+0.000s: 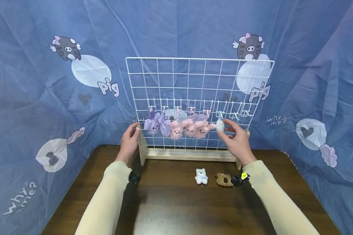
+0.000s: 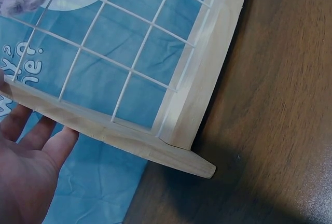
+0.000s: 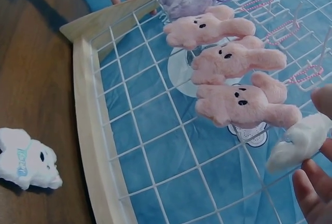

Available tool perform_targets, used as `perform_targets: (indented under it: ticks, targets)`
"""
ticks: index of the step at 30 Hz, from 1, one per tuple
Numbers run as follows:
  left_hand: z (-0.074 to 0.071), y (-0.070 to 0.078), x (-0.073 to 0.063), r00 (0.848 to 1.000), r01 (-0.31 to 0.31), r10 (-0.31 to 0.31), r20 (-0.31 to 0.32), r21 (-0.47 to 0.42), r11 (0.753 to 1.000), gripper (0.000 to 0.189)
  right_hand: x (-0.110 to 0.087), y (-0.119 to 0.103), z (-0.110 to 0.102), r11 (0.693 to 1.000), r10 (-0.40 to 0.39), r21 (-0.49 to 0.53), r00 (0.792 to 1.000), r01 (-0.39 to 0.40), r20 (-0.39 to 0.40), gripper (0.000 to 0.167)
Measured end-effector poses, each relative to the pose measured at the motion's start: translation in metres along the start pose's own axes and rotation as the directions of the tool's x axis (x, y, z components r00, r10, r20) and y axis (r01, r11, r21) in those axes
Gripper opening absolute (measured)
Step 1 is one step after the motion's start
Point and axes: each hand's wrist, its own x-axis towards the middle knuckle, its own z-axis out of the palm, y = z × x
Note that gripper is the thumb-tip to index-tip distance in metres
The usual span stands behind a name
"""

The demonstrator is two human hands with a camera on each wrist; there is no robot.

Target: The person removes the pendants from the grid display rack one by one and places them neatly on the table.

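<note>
1. The white toy [image 1: 220,126] is in the right hand [image 1: 237,139]: the thumb and fingers pinch it from its right side, the gap between them only as wide as the toy.
2. In the head view the toy's long axis stands roughly upright, directly below a hook [image 1: 218,107] on the wire rack [image 1: 189,59]. A pale cord [image 1: 220,115] shows between toy and hook; whether it is looped over the prong or only lies against it, I cannot tell.
3. That line, hook above and toy beneath, looks like the relation that matters most, and the right hand is by far the nearer one to it.
4. The left hand [image 1: 130,139] is well apart, at the rack's left end. It grips the upright of the wooden stand [image 1: 191,156], thumb on one face and fingers on the other.
5. Just left of the white toy hang three pink toys [image 1: 202,130]; the nearest one's ear reaches toward it, and contact is hard to judge. Two purple toys [image 1: 165,126] hang further left.
6. To the right of the white toy, two more hooks [image 1: 234,116] stand out from the rack.
7. On the table [image 1: 170,202], in front of the stand, lie a white bear [image 1: 201,176] and a brown toy [image 1: 224,180], the brown one near the right wrist.
</note>
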Motion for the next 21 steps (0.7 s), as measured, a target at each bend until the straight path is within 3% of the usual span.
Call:
perform_targets:
  ticks: [8,13,21]
  targets:
    - [-0.0004,-0.0002,-0.0021,1.000,0.022,-0.022,0.011,-0.001,1.000,0.041,0.0020,0.0006,-0.0008,0.998,0.068,-0.017,0.990,-0.067,0.123,0.075]
    - [0.0005,-0.0036,-0.0031,0.999,0.028,-0.028,0.017,0.005,1.000,0.041,0.0015,0.0006,-0.0016,0.992,0.103,0.057,0.988,-0.110,0.119,0.071]
    - [-0.0005,-0.0002,-0.0008,1.000,0.020,-0.020,0.010,-0.003,1.000,0.042,0.0067,-0.0028,-0.0026,0.992,0.091,0.075,0.989,-0.101,0.118,0.066]
